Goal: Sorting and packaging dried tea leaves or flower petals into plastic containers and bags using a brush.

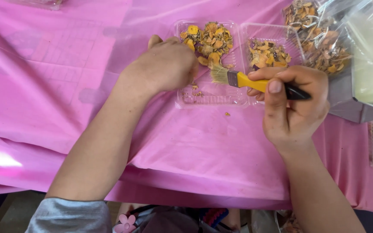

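Pink plastic sheeting (57,86) covers the whole table in my view, wrinkled and glossy. My right hand (292,105) is clenched around a small paintbrush (255,83) — yellow handle with a dark end, metal ferrule, pale bristles pointing left. The bristles sit just over the near part of a clear plastic tray (210,97), close to my left hand (167,64).

That left hand is curled into a loose fist at the tray's left edge, knuckles up; I cannot tell from here whether it pinches anything, since the fingertips are hidden underneath.

The tray holds dried orange-yellow slices (208,39) heaped at its far end, with only crumbs on the near half. A second clear tray (281,34) touches it on the right, holding a smaller heap of the same slices. Further right, a clear plastic bag (324,43) lies open with more slices inside — it rests against a grey box (346,108). One stray crumb (227,114) lies on the sheeting just before the tray.
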